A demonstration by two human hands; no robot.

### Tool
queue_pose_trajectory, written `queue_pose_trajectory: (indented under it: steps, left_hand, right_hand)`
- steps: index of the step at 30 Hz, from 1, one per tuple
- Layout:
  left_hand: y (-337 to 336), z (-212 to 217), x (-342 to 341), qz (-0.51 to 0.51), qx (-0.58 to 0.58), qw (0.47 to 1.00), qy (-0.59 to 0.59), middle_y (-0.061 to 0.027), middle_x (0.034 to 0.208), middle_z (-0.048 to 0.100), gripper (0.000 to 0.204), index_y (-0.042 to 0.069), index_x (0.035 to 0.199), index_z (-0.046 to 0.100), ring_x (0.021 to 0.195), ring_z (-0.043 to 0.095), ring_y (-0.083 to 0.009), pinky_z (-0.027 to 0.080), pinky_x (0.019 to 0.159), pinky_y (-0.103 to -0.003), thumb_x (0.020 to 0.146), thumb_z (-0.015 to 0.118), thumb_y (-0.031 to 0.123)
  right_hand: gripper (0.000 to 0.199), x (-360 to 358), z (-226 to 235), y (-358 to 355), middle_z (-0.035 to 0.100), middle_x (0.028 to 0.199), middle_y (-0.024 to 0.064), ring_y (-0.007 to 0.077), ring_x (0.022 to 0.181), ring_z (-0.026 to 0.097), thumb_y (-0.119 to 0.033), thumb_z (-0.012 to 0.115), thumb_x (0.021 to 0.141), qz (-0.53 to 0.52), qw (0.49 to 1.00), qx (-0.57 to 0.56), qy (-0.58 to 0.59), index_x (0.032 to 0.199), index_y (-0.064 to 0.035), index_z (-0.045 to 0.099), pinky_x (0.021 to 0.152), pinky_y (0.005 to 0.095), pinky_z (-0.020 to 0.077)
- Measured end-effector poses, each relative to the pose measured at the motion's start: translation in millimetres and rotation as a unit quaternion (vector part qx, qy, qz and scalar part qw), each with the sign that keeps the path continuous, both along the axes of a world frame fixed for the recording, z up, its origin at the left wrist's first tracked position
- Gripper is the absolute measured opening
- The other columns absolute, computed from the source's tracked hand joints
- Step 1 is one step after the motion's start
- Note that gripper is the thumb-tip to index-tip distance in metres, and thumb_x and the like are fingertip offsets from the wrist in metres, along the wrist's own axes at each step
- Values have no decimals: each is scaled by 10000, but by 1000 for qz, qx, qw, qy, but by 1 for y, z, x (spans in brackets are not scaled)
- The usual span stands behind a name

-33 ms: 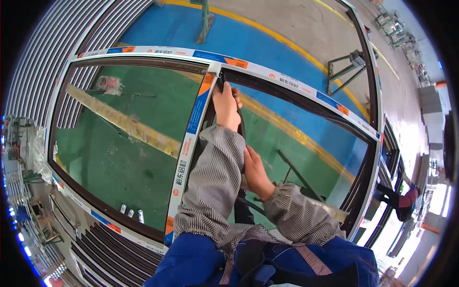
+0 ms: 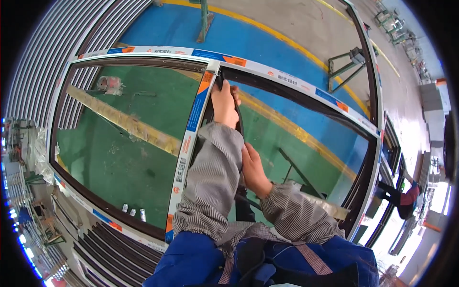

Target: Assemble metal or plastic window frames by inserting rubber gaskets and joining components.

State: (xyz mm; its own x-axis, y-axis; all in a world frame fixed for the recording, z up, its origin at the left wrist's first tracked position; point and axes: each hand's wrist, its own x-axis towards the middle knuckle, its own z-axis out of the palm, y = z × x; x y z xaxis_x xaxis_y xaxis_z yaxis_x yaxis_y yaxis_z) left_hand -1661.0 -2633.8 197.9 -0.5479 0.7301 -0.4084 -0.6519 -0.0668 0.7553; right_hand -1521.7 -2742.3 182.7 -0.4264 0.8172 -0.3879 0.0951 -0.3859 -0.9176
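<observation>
A large window frame (image 2: 187, 154), its faces wrapped in white, blue and orange printed film, spreads in front of me. My left hand (image 2: 224, 104) is closed at the top of the middle upright, just below the corner joint, and grips a black flexible strip, seemingly a rubber seal (image 2: 240, 126). The strip runs from that hand down toward my right hand (image 2: 255, 172). That hand is lower, beside my left sleeve, with its fingers curled; my left forearm partly hides them, so its grip on the strip is unclear. Dark edging (image 2: 296, 105) lines the right opening.
Through the frame show a green and blue floor, a yellow-taped beam (image 2: 126, 122), a roll (image 2: 110, 85) and several small cans (image 2: 142, 215). Long metal profiles (image 2: 48, 62) lie at left. A metal stand (image 2: 351, 62) and another person (image 2: 404, 198) are at right.
Both hands keep nearly the same places. My right hand has shifted very slightly up and left.
</observation>
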Motion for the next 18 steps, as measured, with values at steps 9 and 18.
queue_pose_trajectory:
  steps: [9,18]
  left_hand:
    - [-172,37,7,-244,-123,958,89,-34,942,613,443,30,1346,408,837,549,-69,441,679,-231,1011,444,318]
    - [-273,79,13,-363,-123,906,177,27,703,458,163,31,1061,523,612,457,-80,389,568,-249,982,520,174]
  right_hand:
    - [365,-33,51,1,523,658,26,152,518,459,-395,398,1018,-52,922,-332,193,879,-89,540,476,302,396]
    - [358,-23,39,-52,567,856,59,176,746,532,-363,384,1031,67,942,-198,261,997,-44,543,741,322,463]
